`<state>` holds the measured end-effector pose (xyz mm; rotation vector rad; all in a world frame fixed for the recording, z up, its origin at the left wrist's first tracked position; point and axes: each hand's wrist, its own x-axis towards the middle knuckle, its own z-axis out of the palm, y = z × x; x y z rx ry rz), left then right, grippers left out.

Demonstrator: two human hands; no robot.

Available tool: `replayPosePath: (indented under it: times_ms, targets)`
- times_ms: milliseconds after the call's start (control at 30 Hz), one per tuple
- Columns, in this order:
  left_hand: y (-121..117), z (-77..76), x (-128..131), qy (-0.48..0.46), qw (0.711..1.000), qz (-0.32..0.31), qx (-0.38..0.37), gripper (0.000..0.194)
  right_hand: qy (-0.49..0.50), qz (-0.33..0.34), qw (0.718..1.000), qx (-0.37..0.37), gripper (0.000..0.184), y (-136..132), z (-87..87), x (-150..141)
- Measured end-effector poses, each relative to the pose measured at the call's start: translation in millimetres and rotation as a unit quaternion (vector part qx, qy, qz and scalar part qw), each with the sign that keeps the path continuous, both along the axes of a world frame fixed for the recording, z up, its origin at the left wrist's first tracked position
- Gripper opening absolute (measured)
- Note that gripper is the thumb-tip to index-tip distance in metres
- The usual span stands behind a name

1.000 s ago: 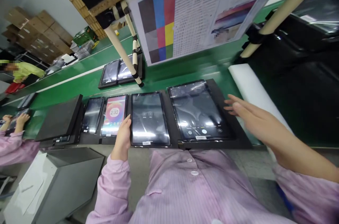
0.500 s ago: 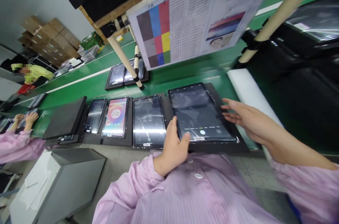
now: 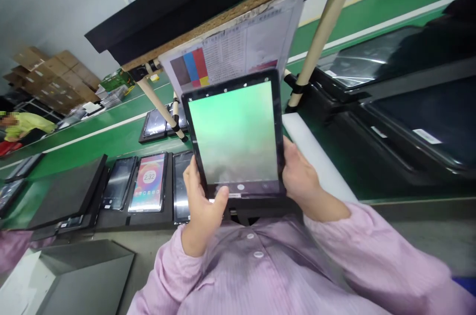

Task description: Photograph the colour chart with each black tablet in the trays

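I hold a black tablet [image 3: 235, 132] upright in front of me, its screen showing a green, blurry camera picture. My left hand [image 3: 203, 206] grips its lower left edge, thumb lying on the bottom bezel. My right hand [image 3: 299, 176] clasps its right edge from behind. Behind the tablet hangs a colour test chart [image 3: 223, 54] under a black shelf. On the green belt to the left, more tablets lie in a black tray [image 3: 147, 216], one showing 2:32 [image 3: 148, 182].
A cream support tube [image 3: 323, 32] rises to the right of the chart. A white foam strip [image 3: 316, 151] lies beside large black trays [image 3: 401, 121] at right. A grey box [image 3: 85, 275] stands at lower left. A person in yellow [image 3: 22, 124] sits far left beside stacked cardboard boxes [image 3: 52, 74].
Both hands closed on the rightmost tablet and lifted it from its tray up in front of the chart. Its screen turned from dark to green. The head view tilted upward.
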<state>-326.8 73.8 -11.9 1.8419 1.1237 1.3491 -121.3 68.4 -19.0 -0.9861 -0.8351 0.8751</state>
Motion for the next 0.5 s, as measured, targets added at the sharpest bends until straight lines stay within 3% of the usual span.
replayPosePath:
  times_ms: [167, 267, 500]
  targets:
    - [2.9, 17.3, 4.9, 0.127, 0.984, 0.07, 0.103, 0.113, 0.043, 0.048, 0.998, -0.009, 0.08, 25.6, 19.5, -2.6]
    - [3.6, 15.7, 9.4, 0.183, 0.969, 0.109, 0.127, 0.122, 0.061, 0.04, 0.997, -0.013, 0.077, 33.3, 17.4, -2.4]
    - [5.4, 5.6, 16.0, 0.222, 0.948, 0.165, 0.155, 0.122, 0.072, 0.032, 0.997, 0.015, 0.074, 39.5, 8.7, -1.5]
